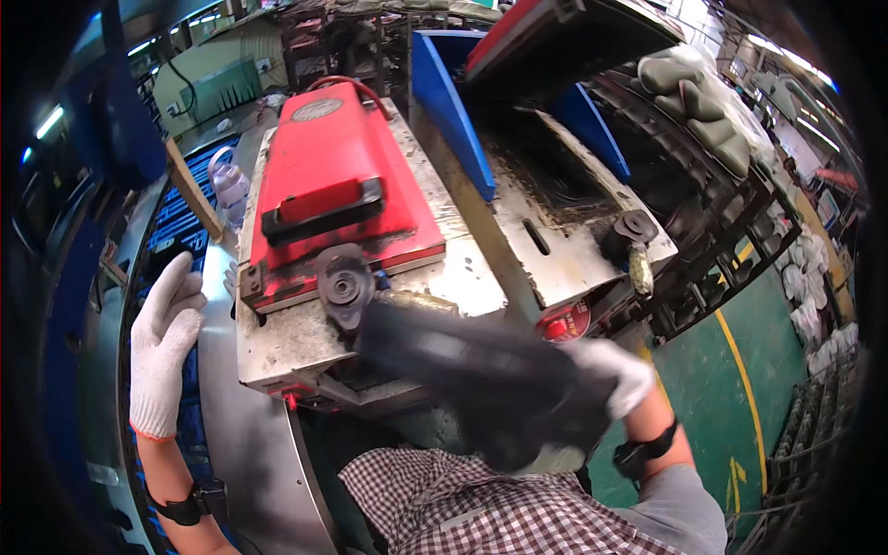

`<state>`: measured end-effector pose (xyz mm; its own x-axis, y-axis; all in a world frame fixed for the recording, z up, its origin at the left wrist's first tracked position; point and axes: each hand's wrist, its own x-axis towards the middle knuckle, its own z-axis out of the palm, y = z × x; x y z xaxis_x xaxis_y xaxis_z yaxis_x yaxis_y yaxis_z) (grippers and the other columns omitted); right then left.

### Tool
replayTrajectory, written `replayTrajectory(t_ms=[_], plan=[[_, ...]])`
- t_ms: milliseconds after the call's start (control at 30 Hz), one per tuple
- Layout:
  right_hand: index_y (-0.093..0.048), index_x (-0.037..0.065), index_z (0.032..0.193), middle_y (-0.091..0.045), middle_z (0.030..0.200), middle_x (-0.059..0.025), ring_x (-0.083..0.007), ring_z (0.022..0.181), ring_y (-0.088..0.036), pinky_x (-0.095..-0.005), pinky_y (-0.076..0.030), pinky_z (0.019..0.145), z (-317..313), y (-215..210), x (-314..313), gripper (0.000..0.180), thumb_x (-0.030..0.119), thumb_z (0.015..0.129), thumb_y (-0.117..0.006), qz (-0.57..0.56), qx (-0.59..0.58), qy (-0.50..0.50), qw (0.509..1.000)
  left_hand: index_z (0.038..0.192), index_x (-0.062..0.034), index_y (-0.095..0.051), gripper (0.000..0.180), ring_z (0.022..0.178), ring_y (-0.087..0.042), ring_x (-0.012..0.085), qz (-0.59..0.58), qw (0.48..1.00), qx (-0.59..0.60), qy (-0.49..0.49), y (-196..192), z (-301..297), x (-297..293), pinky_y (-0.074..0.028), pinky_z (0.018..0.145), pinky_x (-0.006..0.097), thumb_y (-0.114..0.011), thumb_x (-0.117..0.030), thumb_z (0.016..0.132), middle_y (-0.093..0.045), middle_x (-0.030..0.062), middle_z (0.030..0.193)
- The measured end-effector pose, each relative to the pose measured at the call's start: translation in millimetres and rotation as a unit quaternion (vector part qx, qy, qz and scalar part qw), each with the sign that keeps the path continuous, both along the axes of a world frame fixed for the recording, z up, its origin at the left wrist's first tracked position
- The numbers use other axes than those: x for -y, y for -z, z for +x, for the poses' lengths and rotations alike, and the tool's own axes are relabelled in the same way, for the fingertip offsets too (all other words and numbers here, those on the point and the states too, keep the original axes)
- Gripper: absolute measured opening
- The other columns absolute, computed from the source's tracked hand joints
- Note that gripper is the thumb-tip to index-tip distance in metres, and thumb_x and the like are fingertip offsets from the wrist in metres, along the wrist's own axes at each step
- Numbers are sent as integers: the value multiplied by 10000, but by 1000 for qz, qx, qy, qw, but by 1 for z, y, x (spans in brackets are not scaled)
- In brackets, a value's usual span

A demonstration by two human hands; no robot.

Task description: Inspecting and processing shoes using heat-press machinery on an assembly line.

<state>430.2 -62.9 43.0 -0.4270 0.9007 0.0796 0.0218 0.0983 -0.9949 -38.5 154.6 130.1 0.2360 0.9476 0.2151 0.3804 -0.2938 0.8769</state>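
Observation:
My right hand (615, 375), in a white knit glove, is closed on the right end of a bulky black boot-like piece (472, 370). Motion smears this piece, so its exact kind is unclear. It hangs in front of the press with the red lid (324, 166), which is down and has a black handle (324, 213). A dark round fitting (344, 289) at the press's front corner shows just beyond the piece's left end. My left hand (166, 351), also gloved, is raised at the left of the press. Its fingers stretch upward and hold nothing.
A second press with its lid (573, 55) raised stands at the right between blue side panels (453, 116). Farther right is a rack with wrapped olive boot-like pieces (694, 102). A bottle (229, 190) stands left of the red lid, beside a metal ledge (245, 444).

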Motion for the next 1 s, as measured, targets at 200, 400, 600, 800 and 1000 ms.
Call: replayTrajectory(t_ms=[200,400,600,800,1000], plan=[[-436,-72,1536,-544,1504,-173,-257,1360,-536,-356,-400,1155,94,-111,-5,1036,485,761,-839,42,67,280,957,1568,-24,-444,719,1259,-579,209,78,985,-7,153,-64,134,5,-436,1093,343,-678,-315,954,-587,118,1396],[-481,-66,1512,-609,1445,-220,-282,1311,-599,-334,-427,1128,178,-111,-157,866,400,828,-735,86,303,395,863,1574,-10,-415,675,1258,-549,189,180,959,1,219,-114,269,-50,-420,1095,324,-609,-322,1008,-574,104,1408],[-454,176,1585,-459,1557,-302,-431,1460,-434,-418,-358,1213,223,-71,-249,881,571,829,-676,57,554,384,736,1548,-18,-458,716,1342,-566,238,260,944,80,188,-158,391,-99,-437,1109,335,-613,-435,986,-560,181,1501],[-204,269,1680,-381,1552,-390,-522,1275,-573,-498,-464,1108,237,-53,-246,1001,670,858,-610,-50,594,261,759,1463,-30,-504,623,1240,-554,267,194,953,135,189,-198,465,-130,-456,1034,431,-501,-506,1061,-563,121,1431],[-187,244,1683,-419,1531,-367,-500,1243,-603,-492,-483,1079,234,-58,-240,1042,737,861,-594,-82,575,256,773,1156,-38,-742,386,1014,-663,253,439,875,-132,154,-235,505,-128,-500,933,377,-548,-332,999,-740,164,1088]])
